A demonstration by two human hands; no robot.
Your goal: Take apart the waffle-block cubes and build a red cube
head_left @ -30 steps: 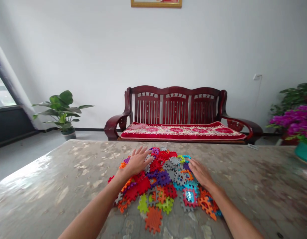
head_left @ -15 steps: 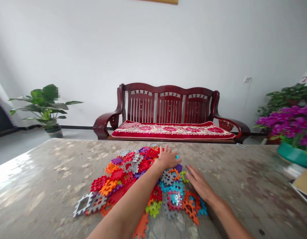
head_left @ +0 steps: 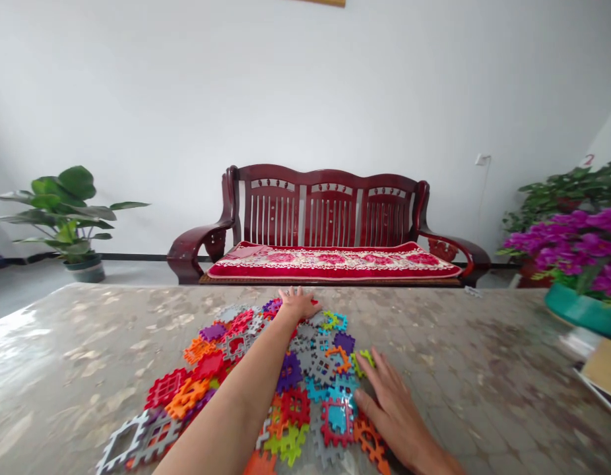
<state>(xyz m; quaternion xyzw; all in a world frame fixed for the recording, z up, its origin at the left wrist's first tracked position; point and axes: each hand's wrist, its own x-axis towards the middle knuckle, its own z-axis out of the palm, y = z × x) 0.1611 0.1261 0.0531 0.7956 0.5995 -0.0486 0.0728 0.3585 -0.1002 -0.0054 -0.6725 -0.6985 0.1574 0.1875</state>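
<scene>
A heap of flat plastic interlocking tiles with toothed edges (head_left: 325, 363) spreads over the table, in red, orange, purple, grey, blue and green. My left hand (head_left: 298, 305) reaches to the far edge of the heap, fingers spread, palm down on the tiles. Its forearm hides the middle of the heap. At the right edge my right hand (head_left: 392, 402) lies with fingers stretched out, next to a lime green tile (head_left: 362, 361) and over part of an orange tile (head_left: 371, 443). A red square frame tile (head_left: 338, 421) lies left of its thumb. Neither hand grips a tile.
The patterned table (head_left: 464, 369) extends to both sides. At its right stand a teal pot (head_left: 582, 309) of purple flowers (head_left: 573, 244) and a tan box (head_left: 605, 368). A small grey piece (head_left: 472, 291) lies at the far edge. Behind is a wooden bench (head_left: 330, 204).
My left hand has moved left along the far side of the heap. My right hand has come nearer and closer to the tiles. The view has shifted slightly.
</scene>
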